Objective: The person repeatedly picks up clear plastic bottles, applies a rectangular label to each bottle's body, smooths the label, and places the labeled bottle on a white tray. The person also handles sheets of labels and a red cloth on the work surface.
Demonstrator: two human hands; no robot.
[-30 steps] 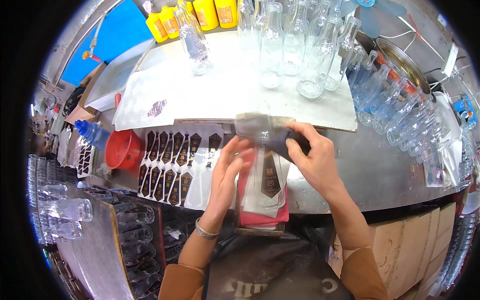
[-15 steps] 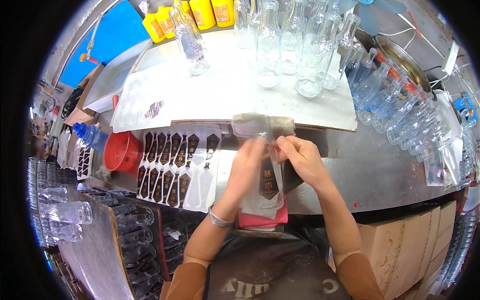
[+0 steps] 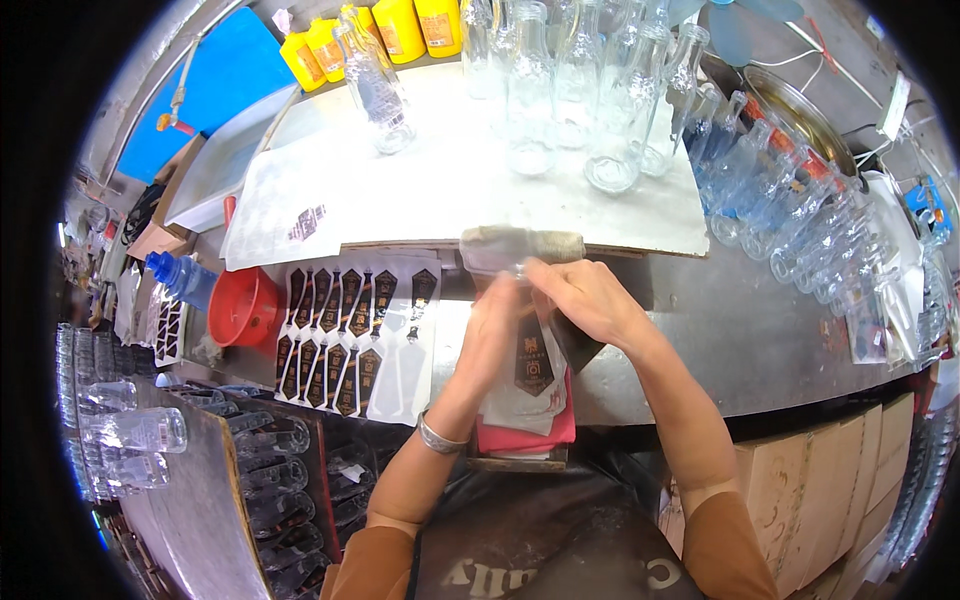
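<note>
Two hands meet over a clear bottle (image 3: 534,403) that lies at the near edge of the table (image 3: 730,350), base toward the apron (image 3: 540,530) and neck end toward a pale roll (image 3: 555,244). Its upper side shows a dark label (image 3: 533,362), wide end near the base. Below it are white paper and a red cloth (image 3: 558,427).

The left hand (image 3: 490,325), with a bracelet (image 3: 440,433) at its wrist, is along the bottle's left side; it is blurred, so I cannot tell whether it grips. The right hand (image 3: 588,298) has bent fingers, its fingertips close to the left hand's at the neck end; whether they pinch anything I cannot tell. Under its palm shows a dark piece (image 3: 590,349), its kind unclear.

Left of the left hand lies a sheet (image 3: 400,385) of similar dark labels, then a red bowl (image 3: 243,308) and a blue bottle (image 3: 187,280). Beyond the roll, a white board (image 3: 450,190) carries clear upright bottles (image 3: 530,90), with yellow bottles (image 3: 400,35) behind. More clear bottles stand in rows at right; cardboard boxes (image 3: 820,490) sit below the table.
</note>
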